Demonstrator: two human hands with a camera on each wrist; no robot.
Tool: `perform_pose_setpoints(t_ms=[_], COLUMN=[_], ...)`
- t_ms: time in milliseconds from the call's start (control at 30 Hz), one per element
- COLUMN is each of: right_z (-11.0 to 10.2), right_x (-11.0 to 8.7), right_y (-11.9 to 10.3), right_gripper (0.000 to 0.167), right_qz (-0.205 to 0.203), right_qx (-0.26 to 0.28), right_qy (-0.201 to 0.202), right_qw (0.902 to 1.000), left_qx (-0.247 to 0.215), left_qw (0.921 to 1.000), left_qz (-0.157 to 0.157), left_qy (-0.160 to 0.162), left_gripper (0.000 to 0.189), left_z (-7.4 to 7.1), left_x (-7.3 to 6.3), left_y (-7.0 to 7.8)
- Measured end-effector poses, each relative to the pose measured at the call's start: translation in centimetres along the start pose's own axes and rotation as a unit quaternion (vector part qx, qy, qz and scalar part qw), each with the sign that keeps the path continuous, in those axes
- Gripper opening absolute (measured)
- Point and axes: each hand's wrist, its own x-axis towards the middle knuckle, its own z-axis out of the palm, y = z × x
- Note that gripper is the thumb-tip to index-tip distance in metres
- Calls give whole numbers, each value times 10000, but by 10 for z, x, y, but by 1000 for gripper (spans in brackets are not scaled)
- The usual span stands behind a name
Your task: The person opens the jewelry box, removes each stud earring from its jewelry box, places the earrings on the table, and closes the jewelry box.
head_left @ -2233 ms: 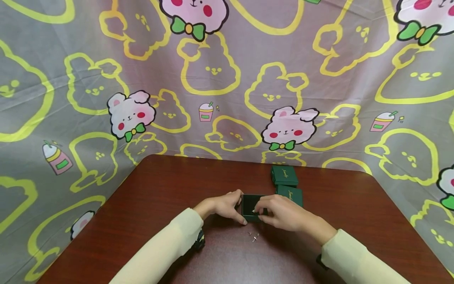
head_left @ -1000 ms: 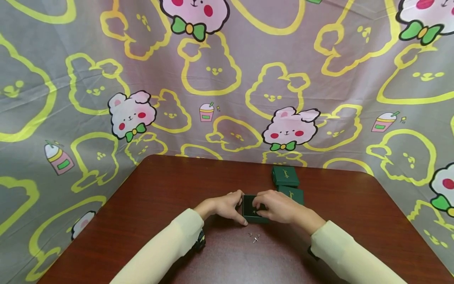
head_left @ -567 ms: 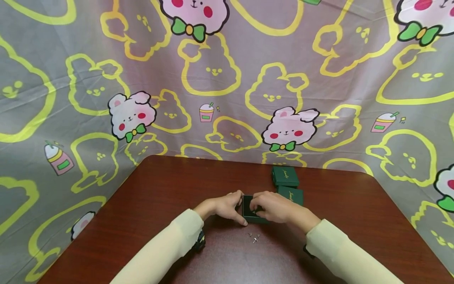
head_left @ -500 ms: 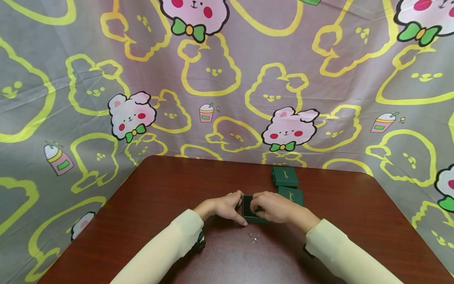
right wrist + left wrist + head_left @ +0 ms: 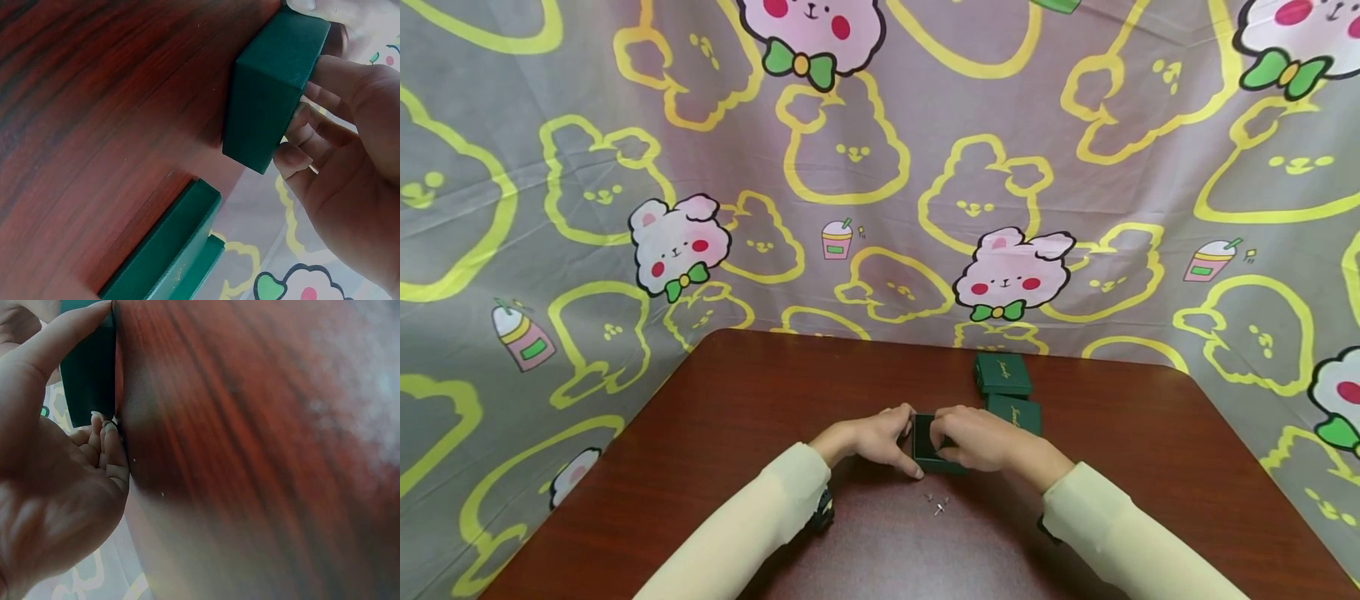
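An open dark green jewellery box (image 5: 942,467) with a black inside stands on the table. My left hand (image 5: 876,437) grips its left side, thumb at the near corner and fingers behind; in the left wrist view the thumb (image 5: 69,334) lies along the green wall. My right hand (image 5: 981,437) reaches over the rim with bent fingers, thumb and fingertips down inside the box. Whether those fingertips pinch anything is hidden. In the right wrist view its fingers (image 5: 294,156) are at the box's edge. Small silver jewellery pieces (image 5: 939,508) lie on the table in front of the box.
Two flat green lids or boxes with gold lettering, a nearer one (image 5: 1015,412) and a farther one (image 5: 1002,373), lie behind the right hand. The brown table (image 5: 775,383) meets a patterned curtain (image 5: 880,217) at its back and sides.
A tiny silver star seen inside the box by the right fingertips is now hidden. The right hand has shifted slightly left and deeper over the box; the left hand stays put.
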Motion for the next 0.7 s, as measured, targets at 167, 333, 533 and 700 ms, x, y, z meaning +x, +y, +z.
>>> perform_pose_setpoints(t_ms=[167,333,533,700], right_z=[3,6,6,7], right_x=[1,2,3,4], right_y=[0,1,0,0], right_gripper=[17,20,19,17], right_qz=[77,214,226,238], right_qx=[-32,-94,-147,-90], right_qy=[160,276,321,311], right_qw=[9998,9993,9991,9992], left_qx=[15,-38,-43,27], left_qw=[10000,10000,10000,10000], left_qz=[18,-36,-39,22], left_qy=[-31,-76,-51,-11], left_gripper=[66,66,65,65], left_z=[-1,-2,-1,-1], left_x=[0,0,0,1], left_y=[0,1,2,0])
